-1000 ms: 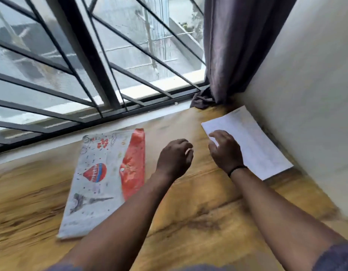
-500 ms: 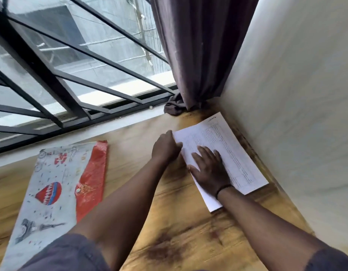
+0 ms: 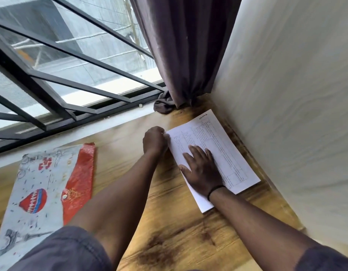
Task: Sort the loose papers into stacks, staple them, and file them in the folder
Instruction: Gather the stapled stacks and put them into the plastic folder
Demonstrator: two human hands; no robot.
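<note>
A small stack of white printed papers (image 3: 224, 145) lies on the wooden table (image 3: 169, 222), close to the right wall. My right hand (image 3: 203, 171) rests flat on the stack with its fingers spread. At the stack's far left corner my left hand (image 3: 154, 142) is curled, its fingertips touching the paper's edge; whether it pinches the sheet is hidden. The folder (image 3: 44, 194), white with drawings and a red snap flap, lies shut at the left of the table. No stapler is in view.
A barred window (image 3: 71, 75) runs along the table's far edge. A dark curtain (image 3: 185, 55) hangs in the corner and bunches on the tabletop. A pale wall (image 3: 296, 114) bounds the right side.
Both hands reached forward to the papers. The right hand now lies flat on the stack and the left is at its corner. The view swung to the right and closer.
</note>
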